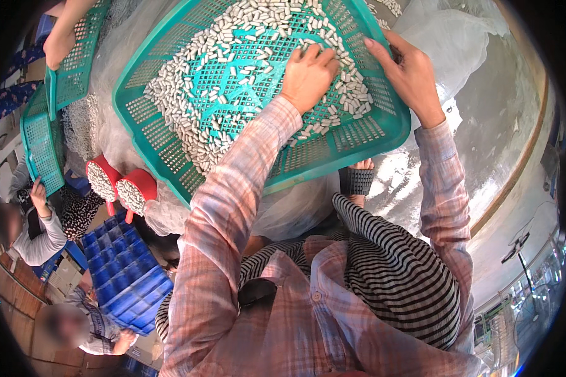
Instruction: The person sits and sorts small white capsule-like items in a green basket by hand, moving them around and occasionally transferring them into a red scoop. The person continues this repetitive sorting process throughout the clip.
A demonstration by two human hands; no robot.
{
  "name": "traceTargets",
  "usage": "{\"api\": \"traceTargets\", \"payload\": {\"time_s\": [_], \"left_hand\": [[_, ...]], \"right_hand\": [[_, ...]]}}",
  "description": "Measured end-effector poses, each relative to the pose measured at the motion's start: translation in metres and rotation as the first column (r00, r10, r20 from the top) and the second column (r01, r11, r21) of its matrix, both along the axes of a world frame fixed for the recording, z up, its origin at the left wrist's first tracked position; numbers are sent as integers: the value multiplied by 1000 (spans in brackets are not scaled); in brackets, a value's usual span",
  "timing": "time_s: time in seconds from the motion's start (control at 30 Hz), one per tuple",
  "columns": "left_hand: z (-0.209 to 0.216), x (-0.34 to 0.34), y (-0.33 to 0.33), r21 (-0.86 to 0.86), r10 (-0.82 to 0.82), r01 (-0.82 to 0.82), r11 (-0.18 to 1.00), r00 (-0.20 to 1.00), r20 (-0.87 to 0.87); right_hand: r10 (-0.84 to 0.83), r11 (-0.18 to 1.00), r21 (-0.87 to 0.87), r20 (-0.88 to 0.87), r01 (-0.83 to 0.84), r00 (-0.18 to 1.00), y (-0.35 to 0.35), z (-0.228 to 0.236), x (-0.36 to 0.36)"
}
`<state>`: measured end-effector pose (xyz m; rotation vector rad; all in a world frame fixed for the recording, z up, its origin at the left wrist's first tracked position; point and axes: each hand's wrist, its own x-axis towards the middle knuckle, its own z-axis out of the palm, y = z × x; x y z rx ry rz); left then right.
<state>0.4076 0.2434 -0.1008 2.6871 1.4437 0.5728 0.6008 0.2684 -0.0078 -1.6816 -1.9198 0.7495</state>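
Observation:
A large green plastic basket [272,166] with slotted walls sits before me, tilted in view. White capsules [176,94] lie thickly along its left and far sides, and thinner over the middle. My left hand [311,75] reaches down into it, right of the middle, fingers curled among the capsules. Their tips are partly hidden, so what they pinch does not show. At the basket's right side my right hand [412,75] grips the rim, thumb on top and the other fingers mostly out of sight.
Two red scoops [149,181] full of capsules stand left of the basket. Clear plastic sheeting [446,38] lies around it. Further left are a blue compartmented tray [122,270], smaller green baskets [43,141], and co-workers' hands [39,196].

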Motion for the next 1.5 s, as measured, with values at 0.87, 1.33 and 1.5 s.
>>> {"api": "traceTargets", "payload": {"time_s": [0.87, 1.33, 1.5], "left_hand": [[88, -309, -174, -383, 733, -669, 637, 680, 30], [155, -289, -176, -653, 767, -437, 618, 155, 622], [136, -292, -187, -646, 763, -443, 621, 151, 629]], "right_hand": [[418, 888, 86, 262, -452, 870, 15, 144, -55], [250, 927, 255, 124, -275, 960, 9, -80, -173], [28, 949, 301, 223, -97, 974, -30, -115, -322]]}}
